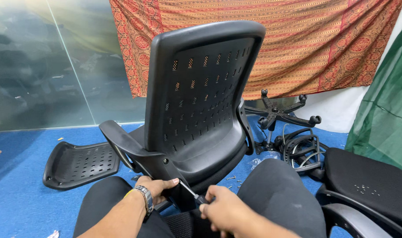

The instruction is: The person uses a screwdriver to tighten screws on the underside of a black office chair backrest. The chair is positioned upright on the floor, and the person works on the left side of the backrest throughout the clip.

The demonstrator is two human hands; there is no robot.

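Note:
A black office chair backrest (200, 94) with perforated plastic shell stands upright in front of me, its left armrest (121, 143) sticking out toward the left. My left hand (156, 187), wearing a metal wristwatch, rests against the lower bracket of the backrest, fingers near a screw spot. My right hand (225, 210) grips the handle of a screwdriver (191, 192), whose thin shaft points up-left toward the bracket beside my left fingers. My knees in dark trousers frame both hands.
A loose perforated black panel (79, 164) lies on the blue carpet at left. A star-shaped chair base (280, 112) with castors stands behind, armrest parts (300, 150) beside it. Another seat cushion (368, 185) lies at right. Small screws (232, 178) are scattered on the carpet.

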